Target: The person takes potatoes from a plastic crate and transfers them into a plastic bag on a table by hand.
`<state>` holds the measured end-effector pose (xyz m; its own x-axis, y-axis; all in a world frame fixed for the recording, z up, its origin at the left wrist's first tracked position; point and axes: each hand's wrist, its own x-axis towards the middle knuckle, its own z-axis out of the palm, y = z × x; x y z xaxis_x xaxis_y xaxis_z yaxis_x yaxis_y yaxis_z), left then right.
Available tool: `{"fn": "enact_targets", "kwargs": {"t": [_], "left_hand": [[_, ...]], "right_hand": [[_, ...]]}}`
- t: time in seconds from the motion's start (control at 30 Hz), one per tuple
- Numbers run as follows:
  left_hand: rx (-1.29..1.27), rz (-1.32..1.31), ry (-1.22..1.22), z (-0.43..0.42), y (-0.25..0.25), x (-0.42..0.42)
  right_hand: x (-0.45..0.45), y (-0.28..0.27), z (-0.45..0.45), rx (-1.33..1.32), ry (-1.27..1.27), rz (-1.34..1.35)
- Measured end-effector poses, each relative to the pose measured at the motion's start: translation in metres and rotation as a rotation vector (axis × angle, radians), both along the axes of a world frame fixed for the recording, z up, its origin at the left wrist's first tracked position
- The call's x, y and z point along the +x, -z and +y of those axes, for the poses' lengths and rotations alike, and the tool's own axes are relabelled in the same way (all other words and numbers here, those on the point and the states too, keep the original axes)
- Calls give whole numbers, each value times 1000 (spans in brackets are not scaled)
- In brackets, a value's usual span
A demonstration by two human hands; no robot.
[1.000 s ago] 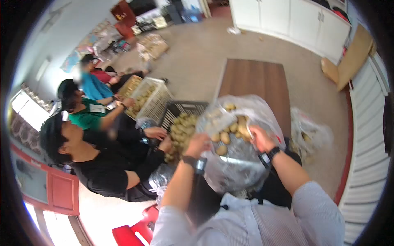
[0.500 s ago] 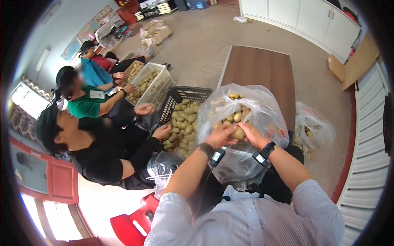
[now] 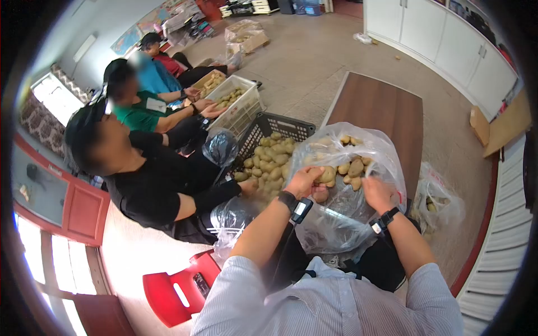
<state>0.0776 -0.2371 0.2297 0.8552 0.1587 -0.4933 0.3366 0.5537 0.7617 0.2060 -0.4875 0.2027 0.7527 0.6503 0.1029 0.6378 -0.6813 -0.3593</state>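
Observation:
Between the thumb and fingers of my left hand [image 3: 304,182] is a potato [image 3: 326,175], held over the left part of an open clear plastic bag [image 3: 358,224]. Several more potatoes [image 3: 355,168] lie inside the bag. My right hand [image 3: 378,193] is at the bag's right side, its fingers bent near the plastic; whether they pinch anything is too blurred to tell. Left of the bag, a black crate [image 3: 291,126] holds many potatoes [image 3: 272,159].
A brown table [image 3: 386,106] stands behind the bag. Another bag [image 3: 440,204] lies on the floor at right. Co-workers [image 3: 148,179] sit along the left, beside a white crate [image 3: 249,109]. A red chair [image 3: 174,291] is at lower left.
My hands, together at a potato half a second ago, are now apart, with the potato in my left hand. The view has shifted left. The nearest co-worker's hand has moved down into the black crate.

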Motion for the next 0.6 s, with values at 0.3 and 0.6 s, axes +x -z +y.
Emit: {"fn": "enact_targets", "kwargs": {"t": [0.3, 0.6], "left_hand": [[898, -370, -149, 74, 42, -36], [603, 15, -240, 152, 83, -80]], "right_hand": [[34, -6, -35, -291, 129, -252], [69, 31, -60, -353, 206, -253]]}}
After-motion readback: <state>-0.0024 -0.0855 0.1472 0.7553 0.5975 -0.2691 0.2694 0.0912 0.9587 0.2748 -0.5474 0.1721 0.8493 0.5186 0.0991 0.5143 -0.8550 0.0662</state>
